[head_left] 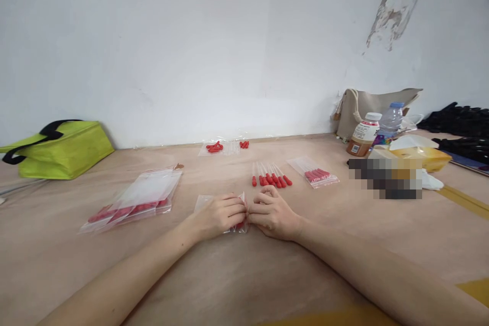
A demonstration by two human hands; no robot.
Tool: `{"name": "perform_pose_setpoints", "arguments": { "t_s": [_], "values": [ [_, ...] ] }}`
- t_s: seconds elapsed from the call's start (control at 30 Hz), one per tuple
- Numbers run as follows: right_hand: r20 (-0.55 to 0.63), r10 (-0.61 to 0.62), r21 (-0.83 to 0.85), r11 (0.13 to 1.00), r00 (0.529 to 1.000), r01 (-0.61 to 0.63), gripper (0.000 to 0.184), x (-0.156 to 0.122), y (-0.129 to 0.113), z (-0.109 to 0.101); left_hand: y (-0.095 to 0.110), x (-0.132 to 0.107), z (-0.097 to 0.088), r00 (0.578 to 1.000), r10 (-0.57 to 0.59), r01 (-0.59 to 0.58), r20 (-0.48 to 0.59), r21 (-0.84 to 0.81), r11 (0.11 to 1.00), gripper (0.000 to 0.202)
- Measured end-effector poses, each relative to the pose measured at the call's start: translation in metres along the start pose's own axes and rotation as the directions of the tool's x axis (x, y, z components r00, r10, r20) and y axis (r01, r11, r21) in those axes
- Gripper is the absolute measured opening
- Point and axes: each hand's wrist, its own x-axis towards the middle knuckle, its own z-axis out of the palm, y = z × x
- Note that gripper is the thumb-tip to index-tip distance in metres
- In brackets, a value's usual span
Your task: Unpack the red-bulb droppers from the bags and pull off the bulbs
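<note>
A clear zip bag (201,201) with red-bulbed droppers inside lies on the table, mostly covered by my hands. My left hand (223,214) is closed over the bag, fingers curled on its right part. Against the bag's right edge my right hand (275,215) is closed too, thumb and fingers pinched together. The fingertips of both hands nearly meet, and the exact grip is hidden. Just beyond the right hand are several loose droppers (269,177) with red bulbs and thin clear tubes. A filled bag of droppers (319,173) lies to their right.
Stacked filled bags (141,193) lie at left, near a lime-green bag (72,150) with black straps. By the wall are loose red bulbs (214,147) on clear plastic. At right stand a brown drink bottle (362,135), a water bottle (391,119) and a beige bag (346,112).
</note>
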Motion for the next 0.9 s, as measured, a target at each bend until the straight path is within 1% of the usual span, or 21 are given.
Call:
{"name": "perform_pose_setpoints", "arguments": {
  "t_s": [0.07,0.13,0.3,0.37,0.47,0.53,0.57,0.63,0.67,0.7,0.73,0.77,0.8,0.83,0.9],
  "values": [
    [0.021,-0.022,-0.001,1.0,1.0,0.022,0.026,0.001,0.0,-0.001,-0.001,0.0,0.0,0.999,0.029,-0.03,0.029,0.018,0.999,0.028],
    [0.05,-0.035,0.007,0.999,0.998,0.035,0.026,0.001,0.001,-0.002,-0.002,0.0,-0.001,0.997,0.049,-0.049,0.065,-0.001,0.999,0.03],
    [0.155,-0.024,0.096,0.995,0.988,0.009,0.02,0.001,0.003,-0.003,-0.006,0.001,-0.008,0.994,0.052,-0.05,0.098,-0.024,0.998,0.027],
    [0.18,0.0,0.15,0.988,0.984,-0.028,0.017,0.002,0.002,-0.006,-0.009,0.0,-0.014,0.995,0.052,-0.052,0.09,0.001,0.999,0.025],
    [0.224,0.068,0.215,0.969,0.972,-0.118,0.011,0.002,-0.001,-0.012,-0.014,-0.004,-0.022,0.995,0.056,-0.061,0.088,0.056,0.997,0.022],
    [0.263,0.13,0.244,0.95,0.956,-0.196,0.012,0.003,-0.004,-0.017,-0.014,-0.007,-0.025,0.994,0.018,-0.022,0.104,0.04,0.999,0.022],
    [0.284,0.167,0.259,0.935,0.944,-0.243,0.012,0.003,-0.005,-0.019,-0.013,-0.008,-0.026,0.994,-0.022,0.023,0.108,0.0,1.0,0.023],
    [0.318,0.261,0.295,0.887,0.912,-0.356,0.013,0.004,-0.008,-0.019,-0.009,-0.013,-0.026,0.98,-0.162,0.177,0.115,-0.135,0.975,0.026],
    [0.326,0.311,0.315,0.855,0.893,-0.413,0.014,0.005,-0.009,-0.018,-0.006,-0.015,-0.026,0.957,-0.256,0.28,0.133,-0.212,0.936,0.026],
    [0.327,0.357,0.339,0.82,0.875,-0.462,0.015,0.006,-0.01,-0.016,-0.003,-0.019,-0.026,0.92,-0.353,0.388,0.171,-0.279,0.878,0.026],
    [0.323,0.4,0.365,0.783,0.858,-0.503,0.015,0.007,-0.011,-0.013,0.0,-0.022,-0.026,0.872,-0.436,0.489,0.224,-0.328,0.808,0.029],
    [0.316,0.44,0.393,0.745,0.84,-0.539,0.016,0.008,-0.012,-0.01,0.003,-0.027,-0.027,0.82,-0.496,0.571,0.284,-0.36,0.738,0.036],
    [0.312,0.477,0.419,0.707,0.821,-0.57,0.017,0.009,-0.012,-0.007,0.006,-0.031,-0.027,0.775,-0.532,0.631,0.34,-0.378,0.678,0.044],
    [0.314,0.509,0.444,0.668,0.802,-0.597,0.017,0.01,-0.012,-0.004,0.008,-0.035,-0.027,0.743,-0.549,0.669,0.382,-0.391,0.633,0.051],
    [0.348,0.532,0.489,0.599,0.772,-0.634,0.014,0.011,-0.012,-0.001,0.012,-0.041,-0.026,0.713,-0.564,0.701,0.416,-0.415,0.58,0.056]
  ]
}}
